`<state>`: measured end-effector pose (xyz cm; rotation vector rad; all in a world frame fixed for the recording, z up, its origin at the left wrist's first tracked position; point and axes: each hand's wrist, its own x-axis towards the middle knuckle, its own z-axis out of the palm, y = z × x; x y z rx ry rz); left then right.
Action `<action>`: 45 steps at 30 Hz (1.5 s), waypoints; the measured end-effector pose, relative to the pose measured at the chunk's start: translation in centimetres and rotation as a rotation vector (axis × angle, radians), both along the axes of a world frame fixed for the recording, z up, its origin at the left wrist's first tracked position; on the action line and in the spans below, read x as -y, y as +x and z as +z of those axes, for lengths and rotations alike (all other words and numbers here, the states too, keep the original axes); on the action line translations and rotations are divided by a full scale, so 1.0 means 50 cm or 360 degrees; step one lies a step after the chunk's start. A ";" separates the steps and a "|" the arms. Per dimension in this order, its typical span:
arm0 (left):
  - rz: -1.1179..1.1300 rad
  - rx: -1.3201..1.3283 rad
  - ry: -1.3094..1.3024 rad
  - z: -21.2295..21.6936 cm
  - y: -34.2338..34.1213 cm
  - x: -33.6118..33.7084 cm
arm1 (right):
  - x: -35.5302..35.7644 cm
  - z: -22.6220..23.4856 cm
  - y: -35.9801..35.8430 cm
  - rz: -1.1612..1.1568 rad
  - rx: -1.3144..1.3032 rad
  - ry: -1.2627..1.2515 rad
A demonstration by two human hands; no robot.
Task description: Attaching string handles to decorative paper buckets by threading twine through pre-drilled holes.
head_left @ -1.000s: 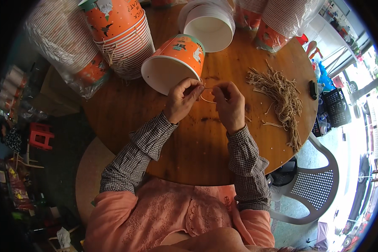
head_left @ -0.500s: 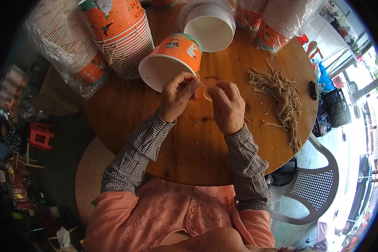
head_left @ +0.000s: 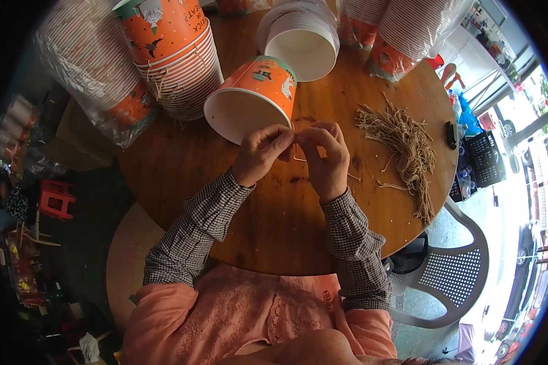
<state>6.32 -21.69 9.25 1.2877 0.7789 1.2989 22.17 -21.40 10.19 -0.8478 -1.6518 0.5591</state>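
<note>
An orange paper bucket (head_left: 266,82) with Halloween figures, a green base band and a white inside lies tipped on its side, its mouth toward me. At the right side of its rim my left hand (head_left: 263,154) is closed, thumb and forefinger pinching a thin tan cord (head_left: 295,151). Close against it, the fingertips of my right hand (head_left: 326,159) pinch the same cord. A short loose end hangs between the two hands. The fingers hide where the cord meets the rim. A heap of tan cords (head_left: 402,149) lies to the right of my right hand.
A tall stack of orange buckets (head_left: 179,67) stands at back left, beside a plastic-wrapped stack (head_left: 94,73). Nested white buckets (head_left: 301,52) lie behind the tipped bucket. More wrapped stacks (head_left: 408,36) stand at back right. A grey chair (head_left: 453,274) is right of the round wooden table (head_left: 274,231).
My hands have come together at the bucket's rim, the right moving left to meet the left. The bucket has shifted slightly toward me.
</note>
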 end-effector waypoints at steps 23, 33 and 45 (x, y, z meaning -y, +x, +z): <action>0.0226 -0.0113 0.0081 -0.012 0.010 0.000 | 0.009 -0.013 -0.011 -0.0132 -0.0046 -0.0340; 0.0323 -0.0009 0.0042 -0.006 0.021 -0.001 | 0.006 -0.012 -0.017 0.0004 0.0003 0.0008; 0.0251 -0.0125 0.0120 -0.005 0.009 0.001 | 0.005 -0.020 -0.016 0.0046 -0.0094 -0.0144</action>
